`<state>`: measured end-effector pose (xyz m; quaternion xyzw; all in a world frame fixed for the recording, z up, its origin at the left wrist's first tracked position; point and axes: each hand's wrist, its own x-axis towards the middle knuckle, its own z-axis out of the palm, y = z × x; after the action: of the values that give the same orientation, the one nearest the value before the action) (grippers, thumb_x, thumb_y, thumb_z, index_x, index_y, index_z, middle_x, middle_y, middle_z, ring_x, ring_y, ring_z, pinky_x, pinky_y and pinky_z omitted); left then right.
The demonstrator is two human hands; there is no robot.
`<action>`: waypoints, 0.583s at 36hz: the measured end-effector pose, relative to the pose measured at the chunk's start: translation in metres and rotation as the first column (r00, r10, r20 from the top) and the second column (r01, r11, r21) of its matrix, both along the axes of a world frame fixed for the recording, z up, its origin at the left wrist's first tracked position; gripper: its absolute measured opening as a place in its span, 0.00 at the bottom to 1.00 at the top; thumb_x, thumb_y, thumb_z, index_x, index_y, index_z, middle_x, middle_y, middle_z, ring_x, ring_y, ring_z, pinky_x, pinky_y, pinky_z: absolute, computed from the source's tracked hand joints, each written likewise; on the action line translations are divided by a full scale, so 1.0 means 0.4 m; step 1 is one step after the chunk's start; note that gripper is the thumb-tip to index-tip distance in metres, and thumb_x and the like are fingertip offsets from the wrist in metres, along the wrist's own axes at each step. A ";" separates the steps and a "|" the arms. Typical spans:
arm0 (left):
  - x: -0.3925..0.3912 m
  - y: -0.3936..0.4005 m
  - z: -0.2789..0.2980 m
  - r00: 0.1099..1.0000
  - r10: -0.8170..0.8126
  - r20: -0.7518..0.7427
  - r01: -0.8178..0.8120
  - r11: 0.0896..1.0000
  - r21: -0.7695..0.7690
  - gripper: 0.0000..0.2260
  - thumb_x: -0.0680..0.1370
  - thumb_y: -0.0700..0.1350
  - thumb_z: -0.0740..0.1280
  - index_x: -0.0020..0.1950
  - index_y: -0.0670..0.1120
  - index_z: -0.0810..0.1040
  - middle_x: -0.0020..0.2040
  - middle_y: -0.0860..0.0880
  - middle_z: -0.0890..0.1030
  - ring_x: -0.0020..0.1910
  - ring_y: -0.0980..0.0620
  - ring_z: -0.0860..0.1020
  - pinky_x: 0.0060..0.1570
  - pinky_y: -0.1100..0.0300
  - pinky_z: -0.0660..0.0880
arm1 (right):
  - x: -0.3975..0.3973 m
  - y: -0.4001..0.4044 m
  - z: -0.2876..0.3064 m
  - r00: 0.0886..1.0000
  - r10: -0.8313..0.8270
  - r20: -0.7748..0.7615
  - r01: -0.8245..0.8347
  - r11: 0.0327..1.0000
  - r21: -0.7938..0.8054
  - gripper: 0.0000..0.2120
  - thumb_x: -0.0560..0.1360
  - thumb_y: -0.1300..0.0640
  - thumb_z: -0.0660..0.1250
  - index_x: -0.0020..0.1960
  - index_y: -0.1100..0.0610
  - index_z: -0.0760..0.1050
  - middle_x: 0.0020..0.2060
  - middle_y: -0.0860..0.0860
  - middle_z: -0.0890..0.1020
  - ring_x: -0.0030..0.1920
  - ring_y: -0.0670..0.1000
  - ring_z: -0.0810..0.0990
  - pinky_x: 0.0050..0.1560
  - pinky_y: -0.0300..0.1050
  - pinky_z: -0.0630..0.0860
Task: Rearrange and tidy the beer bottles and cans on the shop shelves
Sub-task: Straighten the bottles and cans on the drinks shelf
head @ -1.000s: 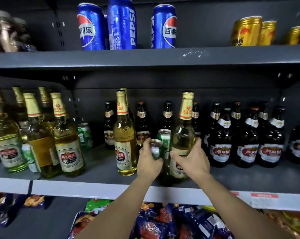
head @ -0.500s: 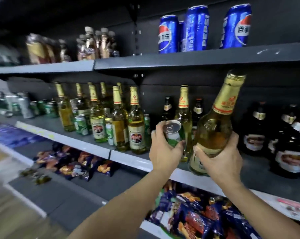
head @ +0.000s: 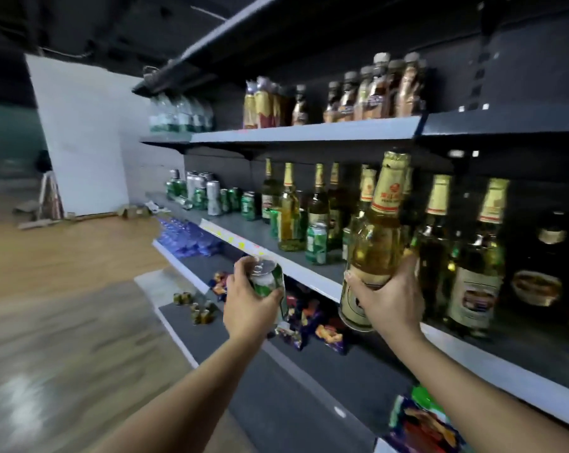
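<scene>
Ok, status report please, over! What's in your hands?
Left hand grips green can. Right hand grips gold-necked beer bottle, both off the shelf. Nothing blocking, over.

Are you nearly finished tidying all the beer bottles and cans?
Not nearly. Looks done: the cans grouped at the far end of the middle shelf. In hand: the left hand holds a green can and the right hand grips a gold-foil bottle, both off the shelf. Left: green cans such as one stand mixed among the bottles, and one can far back seems tipped over.
</scene>
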<state>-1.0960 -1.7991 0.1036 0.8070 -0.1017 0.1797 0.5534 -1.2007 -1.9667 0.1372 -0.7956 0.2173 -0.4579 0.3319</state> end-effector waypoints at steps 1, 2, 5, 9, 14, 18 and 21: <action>0.043 0.038 -0.006 1.000 0.012 0.001 -0.012 1.000 0.002 0.27 0.68 0.47 0.75 0.62 0.58 0.67 0.59 0.54 0.73 0.56 0.49 0.76 0.45 0.58 0.69 | 0.052 0.031 0.004 1.000 0.019 -0.003 -0.019 1.000 0.005 0.35 0.64 0.46 0.78 0.61 0.58 0.65 0.53 0.55 0.79 0.53 0.62 0.79 0.47 0.50 0.73; 0.086 0.073 -0.012 1.000 0.018 0.010 -0.018 1.000 0.001 0.27 0.67 0.47 0.75 0.62 0.58 0.68 0.59 0.54 0.74 0.56 0.49 0.76 0.46 0.57 0.71 | 0.103 0.061 0.008 0.999 0.037 -0.010 -0.037 0.999 0.010 0.34 0.64 0.45 0.77 0.61 0.57 0.64 0.52 0.54 0.79 0.53 0.61 0.79 0.48 0.51 0.75; 0.202 0.159 -0.019 0.999 0.034 0.005 -0.034 0.999 -0.008 0.26 0.66 0.48 0.75 0.60 0.58 0.68 0.57 0.55 0.75 0.55 0.50 0.76 0.49 0.53 0.75 | 0.243 0.139 0.015 0.998 0.057 -0.037 -0.057 0.998 0.002 0.34 0.64 0.43 0.77 0.61 0.55 0.64 0.52 0.52 0.78 0.54 0.61 0.79 0.48 0.54 0.77; 0.332 0.227 -0.023 0.999 0.049 -0.023 -0.050 0.999 -0.009 0.26 0.66 0.48 0.75 0.59 0.60 0.67 0.57 0.55 0.74 0.53 0.50 0.76 0.48 0.55 0.74 | 0.397 0.209 0.017 0.993 0.097 -0.067 -0.096 0.995 0.019 0.36 0.65 0.47 0.78 0.64 0.57 0.64 0.57 0.55 0.77 0.57 0.61 0.77 0.52 0.53 0.75; 0.493 0.254 -0.026 0.998 0.046 -0.040 -0.045 0.999 0.011 0.28 0.67 0.48 0.75 0.62 0.60 0.66 0.57 0.57 0.71 0.52 0.51 0.75 0.45 0.56 0.72 | 0.586 0.253 0.013 0.987 0.115 -0.111 -0.107 0.991 0.078 0.37 0.65 0.45 0.77 0.66 0.56 0.63 0.59 0.53 0.77 0.59 0.60 0.76 0.53 0.50 0.73; 0.631 0.237 -0.020 1.000 0.022 -0.018 -0.022 1.000 0.007 0.29 0.68 0.47 0.76 0.64 0.57 0.66 0.58 0.53 0.72 0.53 0.49 0.75 0.42 0.58 0.70 | 0.729 0.254 0.008 0.985 0.147 -0.089 -0.139 0.986 0.092 0.38 0.66 0.46 0.77 0.68 0.56 0.62 0.60 0.53 0.77 0.59 0.58 0.76 0.52 0.48 0.72; 0.739 0.209 -0.007 1.000 -0.001 0.000 0.001 1.000 0.005 0.29 0.68 0.46 0.75 0.65 0.56 0.66 0.59 0.52 0.73 0.55 0.50 0.74 0.43 0.60 0.67 | 0.838 0.242 0.014 0.984 0.168 -0.065 -0.160 0.981 0.106 0.38 0.66 0.46 0.77 0.67 0.57 0.62 0.60 0.52 0.76 0.60 0.58 0.76 0.53 0.48 0.72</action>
<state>-0.8004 -1.7153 0.1009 0.8084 -0.1024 0.1790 0.5514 -0.8655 -1.8698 0.1428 -0.8094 0.1857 -0.3879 0.3998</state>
